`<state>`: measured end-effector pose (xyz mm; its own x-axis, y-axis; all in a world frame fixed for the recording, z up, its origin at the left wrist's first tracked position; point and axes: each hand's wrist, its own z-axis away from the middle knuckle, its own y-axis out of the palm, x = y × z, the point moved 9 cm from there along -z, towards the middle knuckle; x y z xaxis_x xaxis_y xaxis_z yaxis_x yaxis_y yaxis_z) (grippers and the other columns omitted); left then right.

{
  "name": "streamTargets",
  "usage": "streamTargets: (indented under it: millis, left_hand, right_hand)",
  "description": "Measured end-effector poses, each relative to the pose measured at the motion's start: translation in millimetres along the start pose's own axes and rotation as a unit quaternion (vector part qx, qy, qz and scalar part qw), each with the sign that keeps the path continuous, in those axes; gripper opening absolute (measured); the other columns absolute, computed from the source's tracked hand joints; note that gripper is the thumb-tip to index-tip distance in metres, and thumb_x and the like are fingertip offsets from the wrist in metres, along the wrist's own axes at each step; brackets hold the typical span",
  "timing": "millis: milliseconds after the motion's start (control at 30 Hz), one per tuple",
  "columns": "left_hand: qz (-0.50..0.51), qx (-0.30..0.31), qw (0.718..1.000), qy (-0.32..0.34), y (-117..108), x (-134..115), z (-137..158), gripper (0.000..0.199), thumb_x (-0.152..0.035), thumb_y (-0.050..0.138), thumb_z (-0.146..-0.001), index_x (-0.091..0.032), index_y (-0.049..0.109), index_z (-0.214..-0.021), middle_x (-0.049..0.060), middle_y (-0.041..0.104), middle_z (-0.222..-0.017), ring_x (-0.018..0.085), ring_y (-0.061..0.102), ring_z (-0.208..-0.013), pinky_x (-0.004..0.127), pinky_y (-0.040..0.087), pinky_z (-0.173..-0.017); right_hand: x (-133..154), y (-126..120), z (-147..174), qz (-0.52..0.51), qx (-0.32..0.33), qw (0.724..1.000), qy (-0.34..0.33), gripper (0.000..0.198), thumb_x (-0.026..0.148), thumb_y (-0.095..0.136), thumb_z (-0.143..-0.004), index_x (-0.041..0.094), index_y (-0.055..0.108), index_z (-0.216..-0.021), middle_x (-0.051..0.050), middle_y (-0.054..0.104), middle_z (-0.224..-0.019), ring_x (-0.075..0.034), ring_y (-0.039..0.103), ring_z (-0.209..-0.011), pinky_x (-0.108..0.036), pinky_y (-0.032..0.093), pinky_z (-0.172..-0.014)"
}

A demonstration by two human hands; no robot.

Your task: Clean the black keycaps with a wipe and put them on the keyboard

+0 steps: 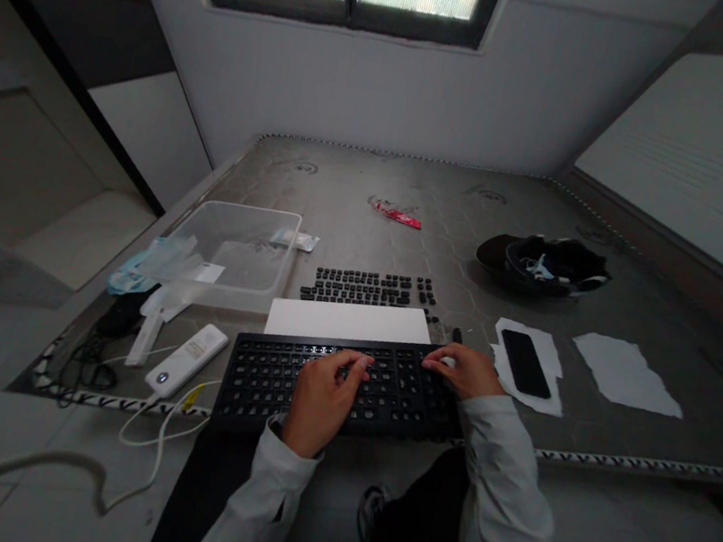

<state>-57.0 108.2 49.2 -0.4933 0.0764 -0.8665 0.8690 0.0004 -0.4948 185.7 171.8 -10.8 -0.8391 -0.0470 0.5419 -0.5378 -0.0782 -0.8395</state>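
A black keyboard [264,374] lies at the table's front edge, partly over my lap, with bare sockets where keycaps are off. My left hand [320,396] is over its middle, thumb and forefinger pinched together; anything between them is too small to make out. At the upper right part of the keyboard, my right hand [465,373] has its fingertips drawn together, and what they grip is hidden. Behind the keyboard is a white sheet [350,321]. Loose black keycaps [362,291] are set out in rows beyond that sheet.
To the left stand a clear plastic bin [229,292] and a white power strip [189,360] with cables. A phone [525,363] rests on paper at the right, near another torn paper [624,372]. Farther back are a black cap [542,266] and a red wrapper [398,214].
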Motion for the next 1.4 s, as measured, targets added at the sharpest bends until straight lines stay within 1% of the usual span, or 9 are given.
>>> streamTargets:
  millis: [100, 233, 500, 700, 867, 1033, 1200, 1300, 1400]
  left_hand:
    - [0.001, 0.004, 1.0, 0.002, 1, -1, 0, 0.032, -0.039, 0.043, -0.085, -0.021, 0.069, -0.091, 0.001, 0.071, -0.076, 0.014, 0.059, -0.058, 0.024, 0.042, -0.06]
    - [0.003, 0.007, 1.0, 0.0, 1, 0, 0, 0.032, -0.039, 0.043, -0.085, -0.021, 0.069, -0.091, 0.001, 0.071, -0.077, 0.014, 0.059, -0.059, 0.024, 0.042, -0.06]
    - [0.005, 0.013, 1.0, -0.001, 1, 1, 0, 0.033, -0.041, 0.042, -0.086, -0.022, 0.069, -0.091, 0.001, 0.071, -0.076, 0.015, 0.06, -0.061, 0.024, 0.043, -0.062]
    - [-0.001, 0.007, 1.0, -0.004, 0, 0, 0, 0.034, -0.041, 0.041, -0.086, -0.021, 0.069, -0.09, 0.001, 0.071, -0.076, 0.015, 0.06, -0.06, 0.024, 0.042, -0.061]
    - [-0.003, 0.004, 1.0, 0.001, 0, 0, 0, 0.033, -0.04, 0.042, -0.085, -0.021, 0.069, -0.089, 0.001, 0.071, -0.075, 0.015, 0.06, -0.06, 0.023, 0.042, -0.06]
    - [-0.002, -0.004, 1.0, 0.008, 0, 0, 1, 0.031, -0.04, 0.044, -0.085, -0.022, 0.069, -0.088, 0.0, 0.071, -0.073, 0.014, 0.059, -0.056, 0.023, 0.042, -0.058]
    - [0.003, 0.007, 1.0, 0.014, 4, -6, 3, 0.031, -0.04, 0.043, -0.086, -0.022, 0.069, -0.089, -0.001, 0.071, -0.074, 0.013, 0.059, -0.056, 0.022, 0.041, -0.058]
    - [0.008, 0.012, 1.0, 0.022, 5, -12, 4, 0.031, -0.039, 0.043, -0.086, -0.023, 0.069, -0.088, -0.001, 0.071, -0.074, 0.014, 0.06, -0.059, 0.023, 0.042, -0.06]
    - [0.015, 0.012, 0.999, 0.026, 5, -14, 6, 0.03, -0.039, 0.043, -0.086, -0.023, 0.069, -0.09, -0.001, 0.071, -0.074, 0.014, 0.061, -0.061, 0.023, 0.042, -0.059]
  right_hand:
    - [1, 0, 0, -0.005, -0.002, 1.0, 0.003, 0.016, 0.04, 0.065, -0.067, 0.026, 0.071, -0.072, 0.0, 0.069, -0.078, -0.02, 0.062, -0.078, -0.03, 0.044, -0.072]
    - [-3, 0, 0, -0.009, -0.002, 1.0, 0.024, 0.016, 0.041, 0.066, -0.066, 0.026, 0.071, -0.07, 0.0, 0.069, -0.074, -0.02, 0.062, -0.074, -0.029, 0.044, -0.068]
    - [-7, 5, -8, -0.027, 0.038, 0.998, 0.037, 0.019, 0.042, 0.067, -0.064, 0.025, 0.072, -0.071, 0.0, 0.069, -0.071, -0.02, 0.062, -0.075, -0.029, 0.043, -0.069]
    - [-10, 9, -10, -0.02, 0.048, 0.998, 0.045, 0.018, 0.04, 0.066, -0.063, 0.023, 0.069, -0.068, 0.001, 0.067, -0.067, -0.02, 0.061, -0.072, -0.027, 0.04, -0.064]
    - [-13, 10, -12, -0.046, 0.027, 0.998, 0.032, 0.022, 0.036, 0.068, -0.061, 0.021, 0.057, -0.071, 0.003, 0.062, -0.068, -0.017, 0.056, -0.068, -0.024, 0.037, -0.06]
    - [-7, 8, -17, 0.0, 0.015, 1.0, -0.01, 0.026, 0.03, 0.069, -0.06, 0.02, 0.045, -0.065, 0.001, 0.056, -0.072, -0.017, 0.053, -0.073, -0.024, 0.036, -0.063]
    - [-4, 14, -17, 0.033, 0.031, 0.998, -0.043, 0.024, 0.029, 0.068, -0.063, 0.019, 0.046, -0.064, 0.001, 0.051, -0.074, -0.017, 0.051, -0.073, -0.025, 0.037, -0.067]
    - [-3, 16, -14, 0.036, 0.041, 0.997, -0.056, 0.019, 0.031, 0.065, -0.067, 0.019, 0.05, -0.066, 0.0, 0.051, -0.075, -0.018, 0.052, -0.075, -0.027, 0.038, -0.07]
    - [1, 5, -6, 0.027, 0.021, 0.998, -0.052, 0.017, 0.032, 0.066, -0.066, 0.019, 0.055, -0.072, -0.001, 0.054, -0.08, -0.019, 0.053, -0.081, -0.03, 0.039, -0.075]
